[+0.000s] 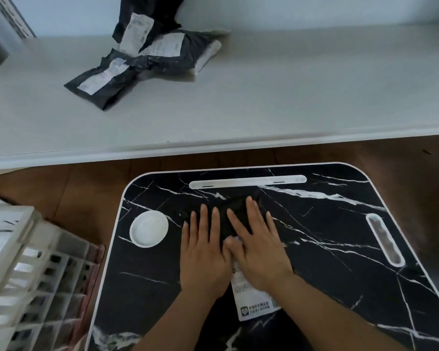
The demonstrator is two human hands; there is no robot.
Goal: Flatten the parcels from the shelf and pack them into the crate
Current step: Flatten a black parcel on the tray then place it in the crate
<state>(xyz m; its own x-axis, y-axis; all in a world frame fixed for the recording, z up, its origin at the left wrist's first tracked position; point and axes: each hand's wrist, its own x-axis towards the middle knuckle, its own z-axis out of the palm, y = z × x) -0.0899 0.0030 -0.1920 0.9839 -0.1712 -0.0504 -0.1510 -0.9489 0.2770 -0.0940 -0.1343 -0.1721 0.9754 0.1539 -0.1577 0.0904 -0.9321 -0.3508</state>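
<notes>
Black marble-patterned counter [327, 249] with white veins and a white rim is standing on a brown wooden floor [86, 193], below a long white shelf [264, 102]. Both hands are lying palm-down, side by side, on a black plastic mailer parcel [235, 214] at the counter's centre. Left hand [203, 252]: fingers straight and spread, pressing flat. Right hand [256, 247]: fingers straight, angling up and left, thumb touching the left hand's thumb side. Neither hand is curling round anything. White shipping label [254, 300] of the parcel is showing below the right wrist.

Round white recess [148, 228] is sitting left of the hands; a long white slot [247, 181] is lying beyond the fingertips; a narrow oval slot [385, 239] is sitting well right.

Pile of dark grey labelled mailer parcels [147, 62] is resting on the shelf, well apart from the hands. White slatted plastic crate [28, 274] is standing just beside the counter's left edge, holding something with printed labels; contents are blurred.
</notes>
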